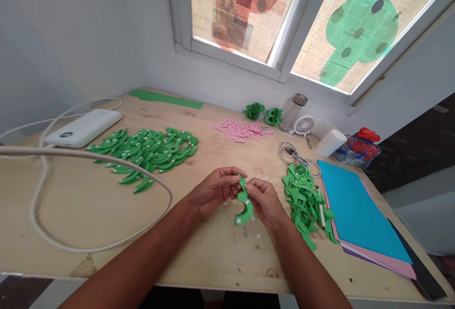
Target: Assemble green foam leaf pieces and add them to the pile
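Note:
Over the middle of the wooden table [88, 214], both my hands pinch one curved green foam piece [244, 207]. My left hand [216, 189] grips its upper end from the left with closed fingers. My right hand [265, 201] holds the same end from the right, fingers curled. The piece hangs down between them, with small white tabs at its tips. A pile of similar green cut pieces [307, 200] lies just right of my right hand. A larger spread of green pieces with white tabs [147, 152] lies to the left.
A white power bank [83, 128] and a white cable [88, 157] lie at left. Pink cut shapes [241, 130], two green foam flowers [263, 112], a bottle [293, 110], a small fan [304, 125], scissors [296, 156] and stacked coloured sheets [359, 209] sit behind and to the right.

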{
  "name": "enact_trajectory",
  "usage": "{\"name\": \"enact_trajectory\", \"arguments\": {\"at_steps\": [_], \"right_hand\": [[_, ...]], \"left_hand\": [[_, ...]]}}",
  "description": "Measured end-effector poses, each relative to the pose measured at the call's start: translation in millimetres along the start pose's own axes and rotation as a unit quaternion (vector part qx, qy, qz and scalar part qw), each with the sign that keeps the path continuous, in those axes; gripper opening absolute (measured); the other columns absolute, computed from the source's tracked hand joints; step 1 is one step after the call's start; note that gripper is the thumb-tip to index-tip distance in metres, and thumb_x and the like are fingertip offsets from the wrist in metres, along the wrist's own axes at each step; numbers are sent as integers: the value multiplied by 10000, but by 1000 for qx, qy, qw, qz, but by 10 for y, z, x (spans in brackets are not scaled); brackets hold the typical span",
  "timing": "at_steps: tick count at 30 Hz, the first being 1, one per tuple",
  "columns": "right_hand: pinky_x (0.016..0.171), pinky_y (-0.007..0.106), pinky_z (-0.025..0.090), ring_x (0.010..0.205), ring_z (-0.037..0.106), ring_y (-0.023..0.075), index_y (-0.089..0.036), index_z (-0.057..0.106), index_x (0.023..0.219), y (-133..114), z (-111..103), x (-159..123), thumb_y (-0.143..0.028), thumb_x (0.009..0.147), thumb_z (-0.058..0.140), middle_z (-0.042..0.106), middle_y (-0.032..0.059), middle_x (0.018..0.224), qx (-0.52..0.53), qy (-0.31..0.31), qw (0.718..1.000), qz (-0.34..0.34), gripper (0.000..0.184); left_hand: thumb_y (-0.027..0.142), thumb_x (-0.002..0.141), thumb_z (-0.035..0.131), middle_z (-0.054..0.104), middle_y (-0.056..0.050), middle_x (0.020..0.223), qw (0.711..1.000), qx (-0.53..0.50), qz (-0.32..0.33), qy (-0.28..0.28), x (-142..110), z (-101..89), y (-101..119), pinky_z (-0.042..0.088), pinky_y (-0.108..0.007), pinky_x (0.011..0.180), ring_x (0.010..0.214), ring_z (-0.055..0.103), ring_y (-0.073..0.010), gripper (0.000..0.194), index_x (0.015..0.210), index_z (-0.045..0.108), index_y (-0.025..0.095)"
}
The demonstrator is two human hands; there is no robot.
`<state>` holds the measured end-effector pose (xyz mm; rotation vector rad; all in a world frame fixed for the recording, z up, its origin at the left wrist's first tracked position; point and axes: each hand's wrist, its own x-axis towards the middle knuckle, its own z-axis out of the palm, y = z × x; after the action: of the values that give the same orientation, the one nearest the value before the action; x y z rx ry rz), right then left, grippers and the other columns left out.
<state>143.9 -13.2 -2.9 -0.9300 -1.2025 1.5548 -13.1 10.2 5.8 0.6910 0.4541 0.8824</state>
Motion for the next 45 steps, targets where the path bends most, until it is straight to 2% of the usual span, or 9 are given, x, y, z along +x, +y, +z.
{"name": "enact_trajectory", "arguments": {"at_steps": [17, 30, 37, 45], "right_hand": [[548, 245, 403, 577, 511, 132, -180, 618, 662, -12, -23, 12, -405, 731, 626, 579, 5, 600, -96, 9, 995, -39, 235], [552, 239, 394, 582, 495, 123, -181, 621, 674, 2, -23, 6, -355, 746, 617, 580, -2, 615, -87, 5, 995, -38, 189], [531, 222, 374, 558, 469, 107, -166, 608, 651, -34, 5, 10, -342, 747, 609, 550, -11, 587, -117, 32, 991, -52, 200], [489, 214, 329, 509, 413, 90, -159, 582, 635, 8, -9, 32, -354, 747, 597, 497, -31, 545, -156, 53, 984, -64, 225]], "left_hand": [[191, 657, 686, 623, -23, 589, 999, 35, 9, 29, 17, -15, 19, 405, -203, 502, 517, 544, -96, 165, 804, 687, 116], [204, 686, 674, 614, -10, 579, 999, 48, 14, 11, 5, -7, 27, 407, -192, 506, 513, 544, -85, 136, 792, 672, 118], [213, 661, 681, 624, -27, 591, 994, 81, 39, 54, 32, -6, 5, 404, -206, 501, 519, 540, -97, 158, 782, 689, 112], [219, 661, 658, 608, -11, 562, 974, 186, 87, 99, 75, -13, -30, 400, -215, 506, 505, 505, -94, 150, 772, 709, 133]]}}
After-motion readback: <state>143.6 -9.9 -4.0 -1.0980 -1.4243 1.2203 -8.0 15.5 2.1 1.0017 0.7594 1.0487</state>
